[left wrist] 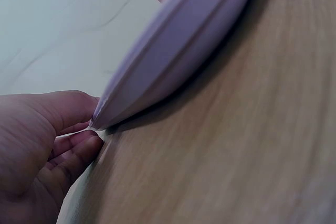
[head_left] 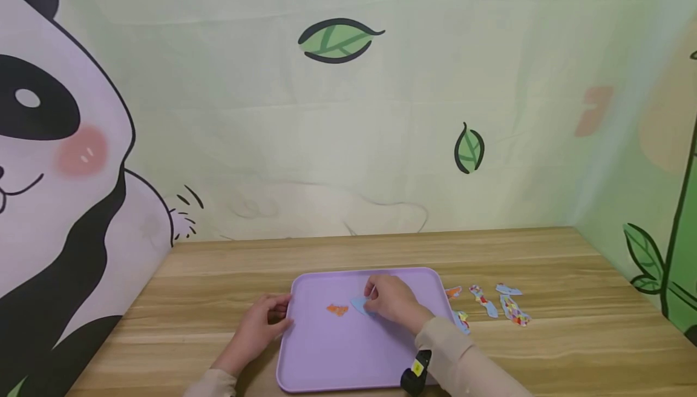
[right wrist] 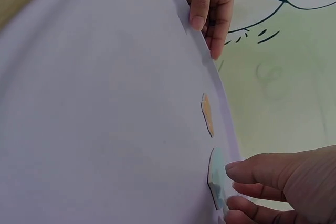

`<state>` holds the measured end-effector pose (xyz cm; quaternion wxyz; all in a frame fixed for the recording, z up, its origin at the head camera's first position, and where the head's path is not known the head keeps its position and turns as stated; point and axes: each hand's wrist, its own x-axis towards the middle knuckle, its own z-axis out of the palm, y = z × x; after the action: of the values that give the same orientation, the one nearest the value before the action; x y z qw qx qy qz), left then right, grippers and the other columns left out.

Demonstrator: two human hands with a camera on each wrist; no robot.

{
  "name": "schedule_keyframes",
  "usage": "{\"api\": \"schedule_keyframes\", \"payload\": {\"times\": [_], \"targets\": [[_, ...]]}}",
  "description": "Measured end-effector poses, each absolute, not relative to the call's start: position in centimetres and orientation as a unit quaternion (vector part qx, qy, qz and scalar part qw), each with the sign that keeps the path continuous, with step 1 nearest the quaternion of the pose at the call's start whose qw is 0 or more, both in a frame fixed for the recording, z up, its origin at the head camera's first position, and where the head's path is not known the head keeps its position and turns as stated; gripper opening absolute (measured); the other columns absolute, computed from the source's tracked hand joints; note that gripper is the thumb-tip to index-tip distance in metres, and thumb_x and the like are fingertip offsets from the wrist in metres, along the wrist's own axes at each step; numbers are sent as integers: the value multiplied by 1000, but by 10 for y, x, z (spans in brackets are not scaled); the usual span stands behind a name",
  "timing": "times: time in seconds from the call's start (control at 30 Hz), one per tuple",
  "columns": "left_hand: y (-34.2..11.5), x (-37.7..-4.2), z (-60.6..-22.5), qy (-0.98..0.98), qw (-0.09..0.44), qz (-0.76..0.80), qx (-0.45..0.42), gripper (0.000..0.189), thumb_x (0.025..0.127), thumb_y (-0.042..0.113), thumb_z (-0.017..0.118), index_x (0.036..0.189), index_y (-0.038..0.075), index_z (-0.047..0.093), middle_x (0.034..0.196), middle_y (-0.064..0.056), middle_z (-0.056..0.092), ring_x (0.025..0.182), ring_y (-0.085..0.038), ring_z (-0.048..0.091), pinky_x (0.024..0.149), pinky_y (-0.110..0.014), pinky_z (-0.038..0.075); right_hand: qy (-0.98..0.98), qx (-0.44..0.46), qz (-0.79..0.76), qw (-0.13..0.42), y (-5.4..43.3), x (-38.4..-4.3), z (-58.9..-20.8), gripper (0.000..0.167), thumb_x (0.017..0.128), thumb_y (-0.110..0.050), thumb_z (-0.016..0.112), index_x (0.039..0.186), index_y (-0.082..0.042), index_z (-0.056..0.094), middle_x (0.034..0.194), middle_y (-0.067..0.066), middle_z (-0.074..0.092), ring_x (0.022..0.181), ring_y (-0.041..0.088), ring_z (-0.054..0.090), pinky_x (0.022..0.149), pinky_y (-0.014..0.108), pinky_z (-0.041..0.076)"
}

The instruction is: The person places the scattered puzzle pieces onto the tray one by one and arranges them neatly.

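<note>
A light purple tray (head_left: 348, 357) lies on the wooden table. At its left rim is my left hand (head_left: 261, 326), holding the edge between thumb and fingers. My right hand (head_left: 393, 301) reaches over the tray and pinches the right end of a flat light-blue puzzle piece (head_left: 359, 305). Its fingers partly cover that piece in the head view; the right wrist view shows the thumb and fingertips at the edge of the blue piece (right wrist: 216, 179). To the left on the tray lies a small orange puzzle piece (head_left: 337, 310), apart from the blue one.
Right of the tray lie several flat pieces, among them a multicoloured one (head_left: 514, 311), a blue one (head_left: 509, 290) and an orange one (head_left: 453, 292) by the rim. A black strap device (head_left: 415, 374) is on the right wrist. A printed backdrop (head_left: 245, 112) stands behind the table (head_left: 593, 348).
</note>
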<state>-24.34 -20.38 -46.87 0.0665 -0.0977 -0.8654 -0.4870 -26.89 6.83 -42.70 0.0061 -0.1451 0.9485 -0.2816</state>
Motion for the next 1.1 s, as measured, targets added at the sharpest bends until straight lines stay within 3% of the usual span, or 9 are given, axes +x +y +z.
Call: {"api": "schedule_keyframes", "payload": {"times": [0.7, 1.1], "targets": [[-203, -242, -467, -868, 65, -484, -91, 43, 76, -9, 73, 118, -7, 63, 106, -14, 61, 94, -24, 65, 83, -25, 59, 948, -136, -286, -27, 97, -267, -395, 17, 76, -10, 76, 90, -10, 66, 75, -3, 62, 67, 9, 52, 60, 23, 45], [-204, -244, -469, -866, 62, -487, -89, 42, 77, -9, 72, 118, -7, 63, 106, -13, 61, 94, -23, 64, 83, -22, 58, 937, -171, -302, -46, 126, -268, -377, 15, 78, -7, 74, 91, -5, 66, 76, 3, 64, 70, 11, 54, 62, 22, 46]]}}
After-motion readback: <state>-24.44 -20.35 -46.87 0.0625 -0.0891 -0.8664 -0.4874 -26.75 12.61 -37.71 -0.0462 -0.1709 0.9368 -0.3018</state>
